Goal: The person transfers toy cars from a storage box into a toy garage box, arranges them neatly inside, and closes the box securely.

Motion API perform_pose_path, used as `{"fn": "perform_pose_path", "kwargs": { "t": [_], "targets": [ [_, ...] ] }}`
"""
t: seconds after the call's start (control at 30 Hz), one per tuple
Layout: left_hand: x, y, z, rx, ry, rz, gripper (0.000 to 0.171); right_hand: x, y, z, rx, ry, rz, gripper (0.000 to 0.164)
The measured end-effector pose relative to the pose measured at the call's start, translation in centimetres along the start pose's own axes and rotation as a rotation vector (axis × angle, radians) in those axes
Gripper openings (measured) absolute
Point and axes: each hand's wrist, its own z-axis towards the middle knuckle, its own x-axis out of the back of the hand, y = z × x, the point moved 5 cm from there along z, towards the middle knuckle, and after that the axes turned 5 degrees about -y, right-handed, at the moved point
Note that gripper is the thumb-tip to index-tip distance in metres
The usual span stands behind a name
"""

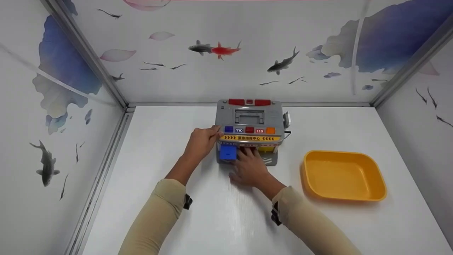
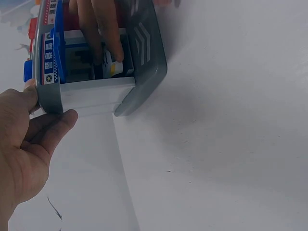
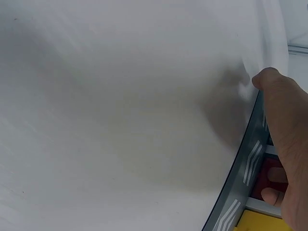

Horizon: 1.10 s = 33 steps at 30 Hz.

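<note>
A grey toy garage [image 1: 226, 117] with a carry handle and red lights on its roof stands at the back of the table. My left hand [image 1: 201, 143] grips its left front corner, thumb and fingers on the roof edge and side. The blue door [image 1: 228, 153] is swung up. In the left wrist view, two extended fingers of my right hand [image 1: 249, 170] reach into that bay and touch a small white, yellow and dark toy car [image 2: 114, 68]. Its thumb stands apart, and other fingers lie by the red door [image 3: 262, 180].
A yellow door [image 3: 260, 222] is at the garage's right bay. To the right, an orange-yellow plastic tray [image 1: 345, 177] sits on the white table [image 1: 170, 230]. Printed walls [image 1: 247, 78] enclose the back and sides, the rear one close behind the garage.
</note>
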Motion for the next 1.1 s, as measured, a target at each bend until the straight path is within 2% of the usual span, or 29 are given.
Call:
{"fn": "perform_pose_path", "kwargs": {
  "t": [0.13,0.27,0.5,0.63,0.73,0.87,0.97,1.1],
  "targets": [
    [0.0,0.0,0.0,0.010,-0.005,0.006,0.047,-0.1,0.1,-0.3,0.026,0.019,0.023,0.075],
    [0.0,-0.1,0.0,0.020,-0.009,0.015,0.047,-0.1,0.3,-1.1,0.061,0.090,0.077,0.076],
    [0.1,-0.1,0.0,0.025,0.000,0.013,0.047,0.3,0.5,-3.2,0.149,0.202,0.191,0.073],
    [0.1,-0.1,0.0,0.023,0.002,0.019,0.047,0.6,0.8,-4.7,0.185,0.263,0.217,0.072],
    [0.0,-0.1,0.0,0.038,-0.007,0.016,0.047,1.0,1.0,-5.7,0.219,0.346,0.196,0.069],
    [0.0,0.0,0.0,0.045,-0.012,0.014,0.047,2.0,1.0,-6.5,0.246,0.496,0.149,0.066],
    [-0.1,0.0,0.1,0.030,-0.005,0.023,0.046,3.0,1.0,-6.6,0.235,0.597,0.125,0.064],
    [-0.2,0.0,0.1,0.018,-0.001,0.036,0.046,4.6,0.9,-6.0,0.206,0.675,0.120,0.064]
  ]
}}
